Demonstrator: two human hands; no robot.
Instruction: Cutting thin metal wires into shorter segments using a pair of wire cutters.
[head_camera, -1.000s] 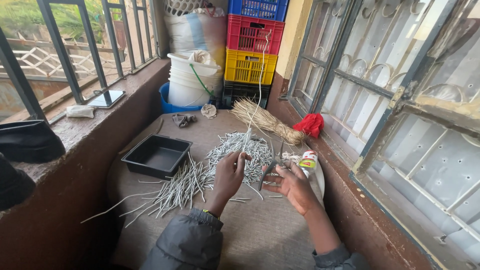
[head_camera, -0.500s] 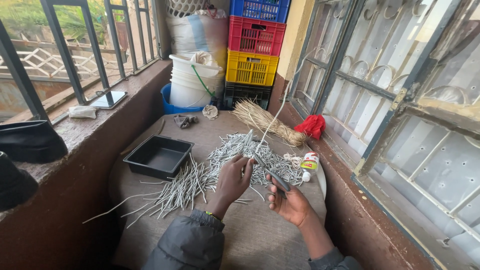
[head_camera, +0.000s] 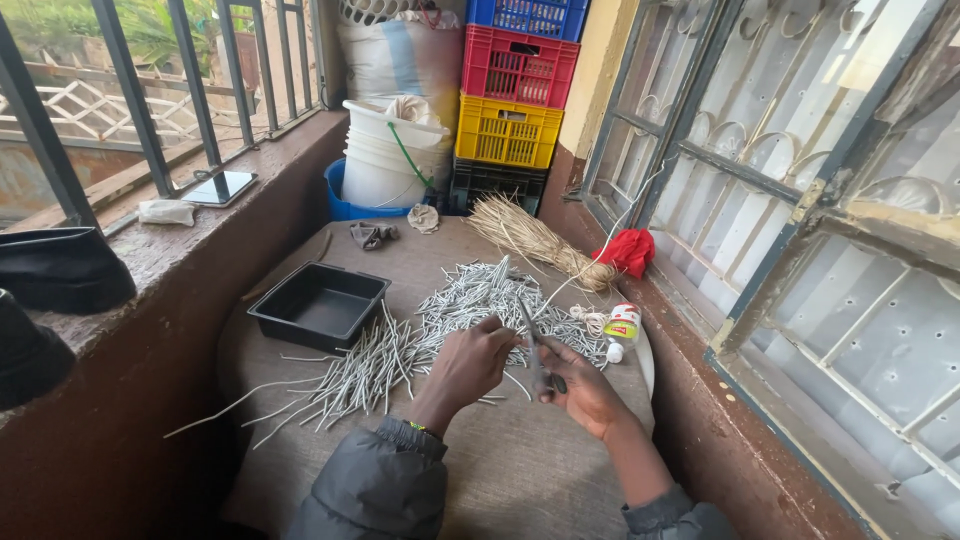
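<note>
While our left hand (head_camera: 470, 362) and right hand (head_camera: 585, 385) close together on one grey strip (head_camera: 535, 340), most grey strips (head_camera: 400, 345) lie loose on the table (head_camera: 520, 460), the black tray (head_camera: 318, 305) empty.

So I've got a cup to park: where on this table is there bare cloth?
Bare cloth lies near the table edge, below both hands, and at the far end between the rags and the straw bundle. The black tray is empty. The middle is crowded with grey sticks, and the right rim holds a bottle and string.
</note>
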